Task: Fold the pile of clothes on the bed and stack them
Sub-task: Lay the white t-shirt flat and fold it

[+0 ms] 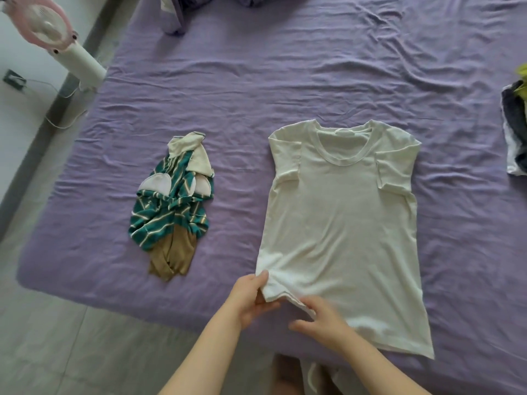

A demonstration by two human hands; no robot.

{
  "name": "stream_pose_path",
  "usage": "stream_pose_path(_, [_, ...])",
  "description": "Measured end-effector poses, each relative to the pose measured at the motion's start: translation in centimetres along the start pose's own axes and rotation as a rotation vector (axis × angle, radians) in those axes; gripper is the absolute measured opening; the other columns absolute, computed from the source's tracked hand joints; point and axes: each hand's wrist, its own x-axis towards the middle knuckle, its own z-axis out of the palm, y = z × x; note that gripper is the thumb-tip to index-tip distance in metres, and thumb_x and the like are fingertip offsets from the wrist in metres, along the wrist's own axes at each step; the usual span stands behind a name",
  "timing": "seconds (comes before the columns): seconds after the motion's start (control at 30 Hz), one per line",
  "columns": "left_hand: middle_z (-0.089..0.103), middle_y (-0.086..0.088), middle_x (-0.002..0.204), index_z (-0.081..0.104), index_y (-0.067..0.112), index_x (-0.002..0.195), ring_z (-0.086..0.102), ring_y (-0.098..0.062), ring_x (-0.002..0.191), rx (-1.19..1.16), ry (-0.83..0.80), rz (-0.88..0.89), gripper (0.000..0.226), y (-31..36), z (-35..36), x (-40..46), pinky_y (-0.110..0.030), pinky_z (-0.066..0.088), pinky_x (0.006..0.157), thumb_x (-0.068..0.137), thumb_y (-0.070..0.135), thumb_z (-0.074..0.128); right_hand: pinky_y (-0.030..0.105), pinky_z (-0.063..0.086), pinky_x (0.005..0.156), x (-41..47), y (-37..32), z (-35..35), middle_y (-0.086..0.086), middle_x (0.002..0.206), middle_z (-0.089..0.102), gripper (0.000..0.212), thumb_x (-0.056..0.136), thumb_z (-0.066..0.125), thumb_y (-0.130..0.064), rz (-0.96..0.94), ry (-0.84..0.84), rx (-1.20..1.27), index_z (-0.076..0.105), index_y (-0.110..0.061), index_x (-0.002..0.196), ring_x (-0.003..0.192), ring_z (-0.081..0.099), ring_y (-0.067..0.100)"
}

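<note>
White t-shirt is lying flat on purple bed, neck away from person, both sleeves folded in. Left hand is pinching the near-left hem corner; right hand is gripping the hem just beside it. Green striped garment is sitting bunched to the left, over a tan piece. Dark clothes pile is lying at right edge.

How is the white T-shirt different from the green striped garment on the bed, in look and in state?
The white T-shirt is plain and lies spread flat, sleeves turned in; the green striped garment is patterned and crumpled in a small heap on a tan piece. The T-shirt covers far more of the purple sheet. The left hand pinches the T-shirt's hem corner and the right hand touches the hem; nothing touches the striped garment. Both lie on the same bed.
</note>
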Motion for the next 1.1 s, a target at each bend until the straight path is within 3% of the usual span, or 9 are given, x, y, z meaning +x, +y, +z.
stream_pose_path(0.1, [0.074, -0.009, 0.074, 0.061, 0.002, 0.099, 0.072, -0.019, 0.061, -0.169, -0.027, 0.011, 0.022, 2.6, 2.1, 0.1, -0.027, 0.055, 0.048, 0.100, 0.019, 0.047, 0.032, 0.039, 0.071, -0.4, 0.4, -2.0, -0.003, 0.085, 0.063, 0.001, 0.079, 0.062, -0.020, 0.010, 0.151, -0.204, 0.061, -0.020, 0.079, 0.088, 0.058, 0.020])
stream_pose_path(0.2, [0.073, -0.013, 0.070, 0.057, -0.001, 0.097, 0.071, -0.020, 0.058, -0.333, -0.030, 0.017, 0.019, 5.0, 3.7, 0.9, -0.028, 0.056, 0.046, 0.099, 0.015, 0.047, 0.034, 0.033, 0.060, -0.5, 1.8, -4.9, -0.004, 0.066, 0.049, 0.027, 0.084, 0.054, -0.018, 0.137, 0.290, -0.188, 0.041, -0.022, 0.061, 0.072, 0.049, 0.022])
stream_pose_path(0.3, [0.071, -0.018, 0.069, 0.054, -0.006, 0.099, 0.071, -0.024, 0.057, -0.429, -0.032, 0.015, 0.019, 7.6, 4.6, 1.9, -0.029, 0.056, 0.046, 0.099, 0.012, 0.047, 0.033, 0.035, 0.063, -0.2, 2.4, -8.4, -0.004, 0.069, 0.050, 0.030, 0.089, 0.058, -0.021, 0.196, 0.411, -0.135, 0.043, -0.027, 0.063, 0.074, 0.052, 0.023])
stream_pose_path(0.5, [0.069, -0.020, 0.065, 0.054, -0.009, 0.094, 0.070, -0.024, 0.052, -0.555, -0.059, 0.002, 0.019, 12.9, 6.4, 3.2, -0.032, 0.057, 0.045, 0.099, 0.008, 0.046, 0.032, 0.033, 0.056, 3.0, -1.4, -16.8, -0.008, 0.063, 0.053, 0.029, 0.087, 0.062, -0.024, 0.144, 0.634, -0.051, 0.049, -0.028, 0.062, 0.069, 0.052, 0.021])
stream_pose_path(0.67, [0.067, -0.017, 0.058, 0.056, -0.010, 0.086, 0.067, -0.021, 0.046, -0.580, -0.067, 0.009, 0.020, 18.3, 7.5, 5.1, -0.026, 0.054, 0.040, 0.097, 0.002, 0.044, 0.014, 0.032, 0.054, 6.9, -5.8, -22.7, -0.006, 0.068, 0.058, 0.016, 0.088, 0.057, -0.015, 0.067, 0.643, -0.140, 0.061, -0.023, 0.074, 0.072, 0.053, 0.018])
stream_pose_path(0.8, [0.065, -0.017, 0.053, 0.054, -0.011, 0.085, 0.065, -0.020, 0.042, -0.639, -0.045, 0.022, 0.023, 21.9, 7.8, 7.5, -0.026, 0.052, 0.037, 0.099, 0.005, 0.044, 0.029, 0.035, 0.065, 10.1, -7.8, -25.5, 0.001, 0.082, 0.065, 0.008, 0.088, 0.059, -0.017, 0.128, 0.682, -0.148, 0.064, -0.021, 0.084, 0.085, 0.060, 0.024])
stream_pose_path(0.97, [0.064, -0.020, 0.053, 0.050, -0.010, 0.089, 0.064, -0.024, 0.041, -0.747, -0.056, 0.033, 0.022, 25.3, 8.7, 10.5, -0.029, 0.053, 0.038, 0.101, 0.005, 0.039, 0.027, 0.032, 0.067, 14.0, -9.4, -28.2, 0.005, 0.090, 0.068, 0.011, 0.089, 0.059, -0.016, 0.070, 0.702, -0.136, 0.069, -0.014, 0.092, 0.086, 0.058, 0.021])
stream_pose_path(1.1, [0.064, -0.019, 0.052, 0.052, -0.011, 0.083, 0.064, -0.024, 0.040, -0.777, -0.046, 0.055, 0.025, 28.1, 9.8, 12.3, -0.029, 0.054, 0.040, 0.099, 0.001, 0.036, 0.024, 0.030, 0.068, 16.7, -10.9, -30.6, -0.001, 0.087, 0.064, 0.014, 0.088, 0.059, -0.016, 0.022, 0.711, -0.121, 0.070, -0.013, 0.097, 0.083, 0.054, 0.015])
